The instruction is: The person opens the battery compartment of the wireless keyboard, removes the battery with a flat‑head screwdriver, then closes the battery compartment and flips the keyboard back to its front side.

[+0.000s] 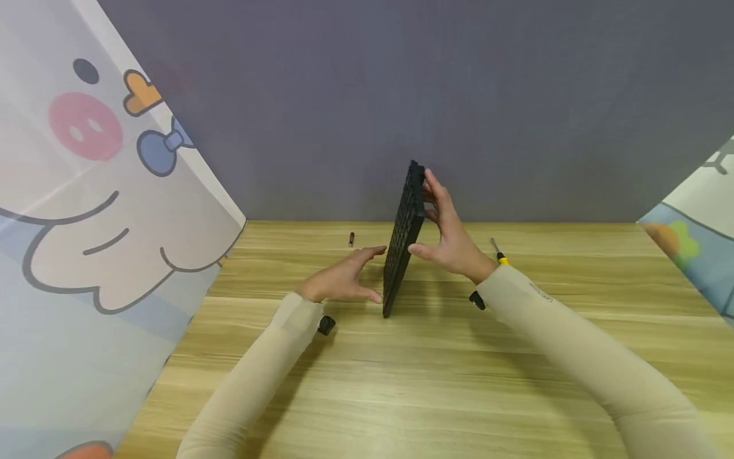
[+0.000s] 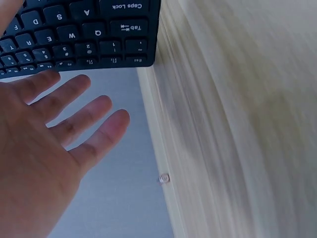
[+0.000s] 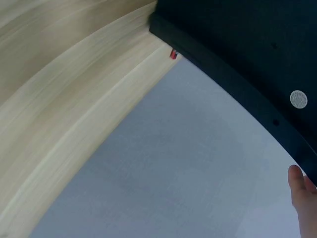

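Observation:
A black keyboard (image 1: 402,233) stands tilted on edge above the table, its keys (image 2: 67,32) turned toward my left hand. My right hand (image 1: 450,239) grips it along the edge and back, with the thumb on the near side and the fingers at the far upper end. Its plain underside (image 3: 247,44) with a small round sticker (image 3: 298,99) shows in the right wrist view. My left hand (image 1: 344,275) is beside the keys, fingers straight and spread from the thumb; whether it touches the keyboard I cannot tell.
A small red and black battery (image 1: 352,240) lies near the back of the wooden table (image 1: 367,395). Beyond my right wrist lies a screwdriver (image 1: 500,254) with a yellow and black handle. A grey panel (image 1: 367,108) rises behind the table; printed cloth (image 1: 126,210) hangs on the left.

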A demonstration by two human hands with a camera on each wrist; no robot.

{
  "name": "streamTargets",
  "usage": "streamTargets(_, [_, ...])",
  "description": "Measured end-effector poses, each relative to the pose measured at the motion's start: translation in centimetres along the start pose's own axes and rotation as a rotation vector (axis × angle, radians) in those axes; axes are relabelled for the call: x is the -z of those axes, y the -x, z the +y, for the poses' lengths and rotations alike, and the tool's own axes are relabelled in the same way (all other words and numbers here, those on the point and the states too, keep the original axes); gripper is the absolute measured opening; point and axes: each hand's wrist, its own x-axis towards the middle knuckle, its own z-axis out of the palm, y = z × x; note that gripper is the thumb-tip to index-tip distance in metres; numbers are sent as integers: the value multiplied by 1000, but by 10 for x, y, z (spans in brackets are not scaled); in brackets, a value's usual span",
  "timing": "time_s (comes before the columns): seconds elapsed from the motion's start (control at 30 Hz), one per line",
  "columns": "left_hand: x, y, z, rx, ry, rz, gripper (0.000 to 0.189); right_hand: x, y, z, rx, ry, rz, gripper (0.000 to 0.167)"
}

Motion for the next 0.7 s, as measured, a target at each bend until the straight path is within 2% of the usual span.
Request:
streamTargets(0.1, [-2, -3, 0, 3, 5, -10, 110, 6, 5, -1, -10, 26, -5, 110])
streamTargets(0.43, [-10, -12, 0, 7, 21, -26, 115, 21, 12, -2, 74, 62, 54, 104])
streamTargets(0.6, [-11, -13, -1, 15, 14, -39, 119, 26, 19, 4, 111, 69, 90, 101])
streamTargets(0.7, [-8, -11, -3, 30, 15, -44, 118, 30, 27, 7, 92, 72, 95, 99])
